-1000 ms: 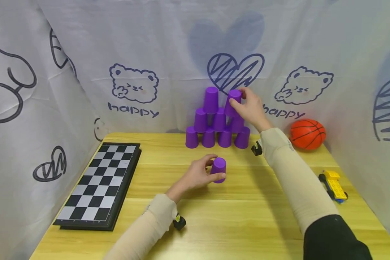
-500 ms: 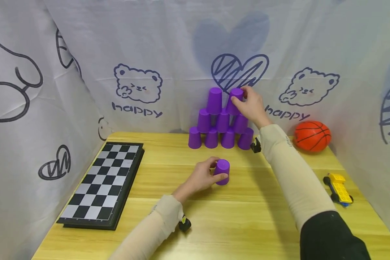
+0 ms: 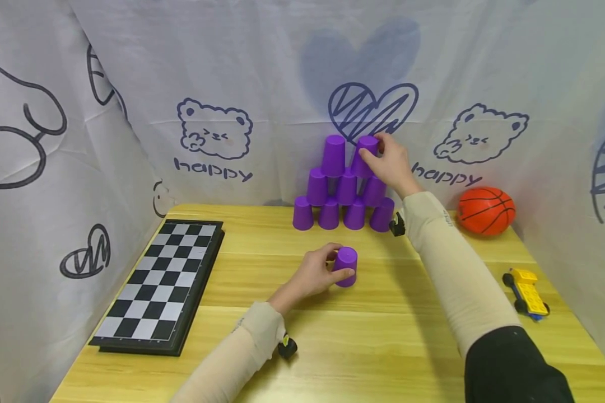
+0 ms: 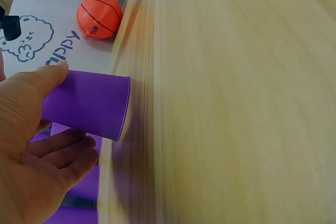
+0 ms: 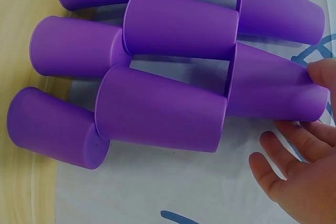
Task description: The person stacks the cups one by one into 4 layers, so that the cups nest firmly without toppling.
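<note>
Upside-down purple cups are stacked in a pyramid at the back of the table, in three rows. My right hand (image 3: 392, 163) pinches the right-hand cup (image 3: 365, 161) of the top row between thumb and fingers. That cup's rim meets the row below in the right wrist view, where the ring and little fingers (image 5: 268, 174) stand off it. Beside it is the other top cup (image 3: 335, 157). Nearer the front, my left hand (image 3: 313, 273) grips a separate purple cup (image 3: 347, 262), mouth down and close over the table, with thumb and fingers around its side.
A folding chessboard (image 3: 153, 280) lies along the table's left side. An orange toy basketball (image 3: 486, 211) sits at the back right corner, and a yellow toy-brick car (image 3: 527, 292) stands nearer on the right. Printed cloth (image 3: 277, 67) hangs directly behind the pyramid.
The right hand's cup has straightened from a tilt and now sits level beside the other top cup. The left hand keeps its grip on its cup. The head view has shifted slightly.
</note>
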The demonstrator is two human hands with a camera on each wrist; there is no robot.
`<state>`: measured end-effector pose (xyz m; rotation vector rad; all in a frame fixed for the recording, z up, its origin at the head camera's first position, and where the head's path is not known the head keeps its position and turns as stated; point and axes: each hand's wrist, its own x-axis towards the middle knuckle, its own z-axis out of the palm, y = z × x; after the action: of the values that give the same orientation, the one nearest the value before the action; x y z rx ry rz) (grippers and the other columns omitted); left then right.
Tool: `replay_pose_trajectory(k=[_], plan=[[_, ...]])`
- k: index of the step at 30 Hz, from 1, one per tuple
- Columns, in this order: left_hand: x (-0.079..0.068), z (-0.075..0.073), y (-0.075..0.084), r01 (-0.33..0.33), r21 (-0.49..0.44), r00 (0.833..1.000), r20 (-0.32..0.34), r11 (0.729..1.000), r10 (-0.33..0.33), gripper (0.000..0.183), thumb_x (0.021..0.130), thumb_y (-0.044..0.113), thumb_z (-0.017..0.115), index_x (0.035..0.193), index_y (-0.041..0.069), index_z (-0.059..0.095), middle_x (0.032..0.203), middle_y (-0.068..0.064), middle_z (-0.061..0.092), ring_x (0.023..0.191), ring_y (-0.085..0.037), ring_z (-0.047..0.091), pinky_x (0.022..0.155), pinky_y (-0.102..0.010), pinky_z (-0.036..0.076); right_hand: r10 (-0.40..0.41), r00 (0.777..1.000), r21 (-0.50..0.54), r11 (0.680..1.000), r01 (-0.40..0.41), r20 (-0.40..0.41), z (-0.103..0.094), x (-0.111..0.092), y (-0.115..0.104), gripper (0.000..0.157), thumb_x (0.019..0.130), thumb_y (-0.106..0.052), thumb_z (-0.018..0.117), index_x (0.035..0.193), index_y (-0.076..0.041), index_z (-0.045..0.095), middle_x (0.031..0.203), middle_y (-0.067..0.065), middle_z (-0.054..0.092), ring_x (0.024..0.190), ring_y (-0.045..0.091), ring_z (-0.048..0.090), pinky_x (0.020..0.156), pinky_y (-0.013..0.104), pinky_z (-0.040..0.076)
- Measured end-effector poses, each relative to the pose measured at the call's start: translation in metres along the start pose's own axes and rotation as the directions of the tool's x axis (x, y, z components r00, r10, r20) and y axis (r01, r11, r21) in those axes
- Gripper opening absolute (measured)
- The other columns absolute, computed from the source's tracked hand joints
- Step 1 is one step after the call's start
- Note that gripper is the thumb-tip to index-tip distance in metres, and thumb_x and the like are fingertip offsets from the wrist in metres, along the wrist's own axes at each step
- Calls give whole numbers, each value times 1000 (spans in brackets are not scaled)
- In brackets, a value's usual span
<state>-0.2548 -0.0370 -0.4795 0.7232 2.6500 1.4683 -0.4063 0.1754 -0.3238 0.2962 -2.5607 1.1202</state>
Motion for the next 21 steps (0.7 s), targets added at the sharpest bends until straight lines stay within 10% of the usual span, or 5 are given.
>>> replay_pose_trajectory(k=[14, 21], plan=[[1, 2, -2, 19, 2, 1000, 9, 1000, -19, 57, 92, 26, 84, 141, 8, 60, 127, -17, 75, 118, -33, 73, 97, -43, 63, 77, 997, 106, 992, -75, -19, -16, -12, 19, 69, 101, -53, 63, 150, -5, 52, 143, 21, 62, 133, 36, 56, 114, 52, 48], [2, 2, -2, 26, -13, 1000, 17, 1000, -26, 58, 92, 25, 85, 141, 7, 60, 127, -18, 74, 117, -34, 73, 97, -44, 63, 107, 993, 108, 989, -101, -57, -23, -31, 58, 47, 107, -37, 59, 139, -3, 63, 136, 22, 66, 126, 35, 60, 111, 51, 49]])
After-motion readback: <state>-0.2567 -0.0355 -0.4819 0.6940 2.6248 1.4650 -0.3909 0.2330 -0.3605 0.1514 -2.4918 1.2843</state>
